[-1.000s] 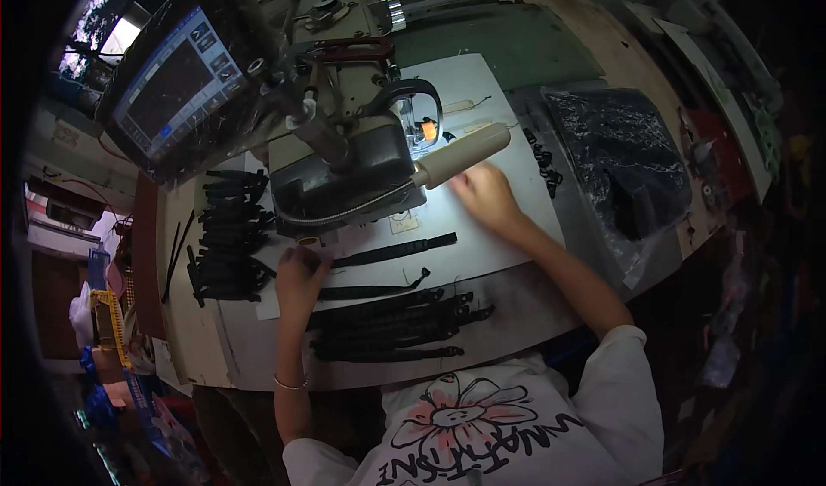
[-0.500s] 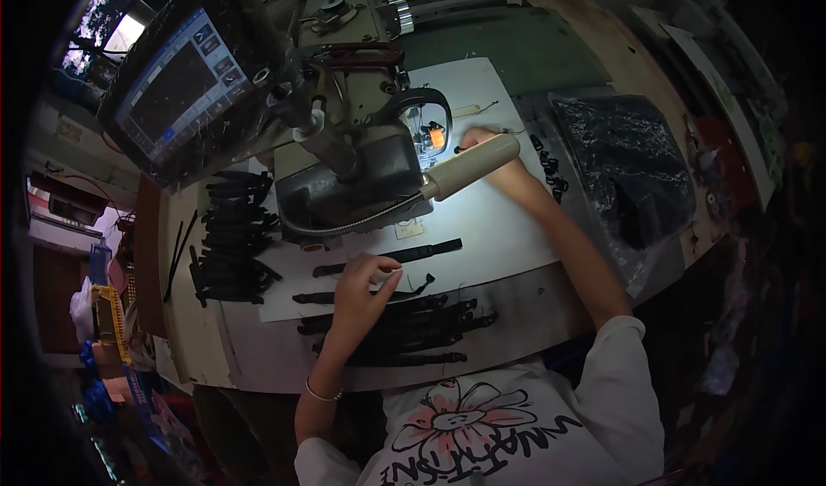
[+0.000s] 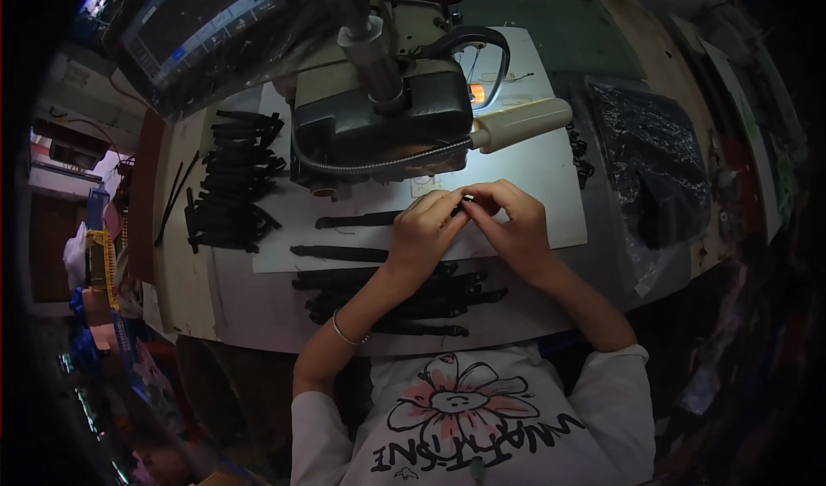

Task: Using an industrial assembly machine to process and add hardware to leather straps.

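Observation:
My left hand [image 3: 425,230] and my right hand [image 3: 516,228] meet fingertip to fingertip over the white sheet, both closed in a pinch. Between the fingertips shows a small black piece [image 3: 466,199], mostly covered, its kind unclear. A flat black strap [image 3: 357,220] runs in under my left hand, and its far end seems to come up at the pinching fingers. Below it a second black strap [image 3: 340,252] lies on the sheet, partly behind my left wrist. Nearer me, several more black straps [image 3: 404,301] are heaped under my forearms.
A sewing machine head [image 3: 379,125] with a pale lamp [image 3: 525,125] stands just beyond my hands. Its screen [image 3: 198,21] is at upper left. A pile of black straps [image 3: 237,185] lies left, small black parts [image 3: 579,155] and a clear plastic bag [image 3: 654,168] right.
My right hand has come back from beside the needle area to meet my left hand. My left hand has moved right and away from me onto the strap. The whole view has shifted.

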`<state>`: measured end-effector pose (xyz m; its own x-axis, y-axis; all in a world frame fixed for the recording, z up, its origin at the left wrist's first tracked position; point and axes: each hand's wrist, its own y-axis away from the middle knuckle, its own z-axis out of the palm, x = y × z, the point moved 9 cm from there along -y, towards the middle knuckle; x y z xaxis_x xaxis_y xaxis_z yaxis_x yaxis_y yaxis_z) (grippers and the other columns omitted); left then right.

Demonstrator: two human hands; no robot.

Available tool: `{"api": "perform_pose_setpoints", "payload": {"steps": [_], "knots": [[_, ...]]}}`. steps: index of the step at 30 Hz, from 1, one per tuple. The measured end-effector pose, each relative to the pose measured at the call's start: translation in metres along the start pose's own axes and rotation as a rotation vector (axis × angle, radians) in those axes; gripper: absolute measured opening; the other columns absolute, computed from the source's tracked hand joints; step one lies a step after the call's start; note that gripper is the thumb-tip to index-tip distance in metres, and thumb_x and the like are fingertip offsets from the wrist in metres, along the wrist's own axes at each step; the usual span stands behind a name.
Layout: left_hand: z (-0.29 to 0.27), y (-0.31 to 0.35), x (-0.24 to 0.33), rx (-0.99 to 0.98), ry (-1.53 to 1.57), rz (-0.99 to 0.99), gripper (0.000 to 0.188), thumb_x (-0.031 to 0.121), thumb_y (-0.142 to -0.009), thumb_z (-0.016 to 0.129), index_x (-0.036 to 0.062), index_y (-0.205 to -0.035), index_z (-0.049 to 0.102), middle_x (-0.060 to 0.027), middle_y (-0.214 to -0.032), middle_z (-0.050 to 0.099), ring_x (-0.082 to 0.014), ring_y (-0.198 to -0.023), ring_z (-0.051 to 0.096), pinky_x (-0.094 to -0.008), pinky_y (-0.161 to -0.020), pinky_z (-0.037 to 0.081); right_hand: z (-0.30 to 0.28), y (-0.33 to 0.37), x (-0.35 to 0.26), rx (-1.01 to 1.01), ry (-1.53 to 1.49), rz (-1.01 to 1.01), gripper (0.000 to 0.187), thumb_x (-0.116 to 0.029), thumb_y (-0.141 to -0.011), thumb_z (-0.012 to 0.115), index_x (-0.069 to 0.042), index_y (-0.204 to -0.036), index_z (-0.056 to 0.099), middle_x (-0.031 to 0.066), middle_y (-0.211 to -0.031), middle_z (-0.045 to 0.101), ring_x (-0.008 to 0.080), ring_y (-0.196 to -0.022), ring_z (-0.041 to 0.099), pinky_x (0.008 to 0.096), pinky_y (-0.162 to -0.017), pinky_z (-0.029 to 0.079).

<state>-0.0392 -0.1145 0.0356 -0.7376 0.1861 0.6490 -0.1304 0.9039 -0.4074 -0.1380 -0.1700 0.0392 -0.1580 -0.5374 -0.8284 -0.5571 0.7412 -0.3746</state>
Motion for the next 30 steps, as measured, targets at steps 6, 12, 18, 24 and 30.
{"api": "perform_pose_setpoints", "payload": {"steps": [6, 12, 18, 24, 30], "knots": [[0.004, 0.010, -0.028, -0.020, 0.507, -0.288, 0.024, 0.009, -0.080, 0.064, 0.0029, -0.103, 0.063, -0.0065, -0.095, 0.063, -0.0131, -0.074, 0.061, -0.0244, -0.063, 0.051, -0.006, 0.001, 0.008, 0.122, -0.351, 0.096, 0.015, -0.009, -0.081, 0.062, -0.002, -0.094, 0.059, 0.0040, -0.085, 0.062, 0.0116, -0.075, 0.058, 0.0247, -0.065, 0.047], [-0.001, 0.014, -0.032, 0.013, 0.730, -0.316, 0.024, 0.015, -0.088, 0.056, 0.0048, -0.109, 0.062, -0.0041, -0.102, 0.055, -0.0088, -0.090, 0.048, -0.0193, -0.076, 0.040, 0.045, 0.009, 0.034, -0.241, -0.893, 0.412, 0.021, -0.011, -0.088, 0.055, 0.001, -0.104, 0.053, 0.0046, -0.084, 0.061, 0.0073, -0.072, 0.056, 0.0204, -0.064, 0.047], [-0.002, 0.025, -0.040, -0.034, 0.892, -0.536, 0.021, 0.013, -0.086, 0.058, 0.0043, -0.103, 0.065, -0.0047, -0.096, 0.058, -0.0071, -0.087, 0.051, -0.0188, -0.073, 0.042, 0.050, 0.014, 0.029, -0.250, -0.886, 0.375, 0.017, -0.005, -0.085, 0.057, 0.003, -0.100, 0.057, 0.0054, -0.080, 0.061, 0.0085, -0.067, 0.056, 0.0209, -0.062, 0.048], [-0.016, 0.029, -0.050, 0.037, 0.705, -0.572, 0.013, 0.012, -0.080, 0.066, 0.0018, -0.088, 0.067, -0.0044, -0.080, 0.063, -0.0078, -0.070, 0.057, -0.0197, -0.063, 0.047, 0.046, 0.016, 0.029, -0.251, -0.821, 0.334, 0.020, -0.005, -0.085, 0.057, 0.003, -0.103, 0.059, 0.0064, -0.081, 0.062, 0.0098, -0.070, 0.057, 0.0223, -0.064, 0.048], [-0.006, 0.030, -0.052, -0.007, 0.733, -0.583, 0.014, 0.013, -0.080, 0.066, 0.0004, -0.084, 0.067, -0.0042, -0.073, 0.064, -0.0072, -0.064, 0.057, -0.0187, -0.060, 0.047, 0.050, 0.022, 0.033, -0.276, -0.876, 0.433, 0.015, -0.008, -0.085, 0.059, 0.003, -0.095, 0.059, 0.0049, -0.080, 0.061, 0.0087, -0.069, 0.056, 0.0216, -0.063, 0.047]]}}
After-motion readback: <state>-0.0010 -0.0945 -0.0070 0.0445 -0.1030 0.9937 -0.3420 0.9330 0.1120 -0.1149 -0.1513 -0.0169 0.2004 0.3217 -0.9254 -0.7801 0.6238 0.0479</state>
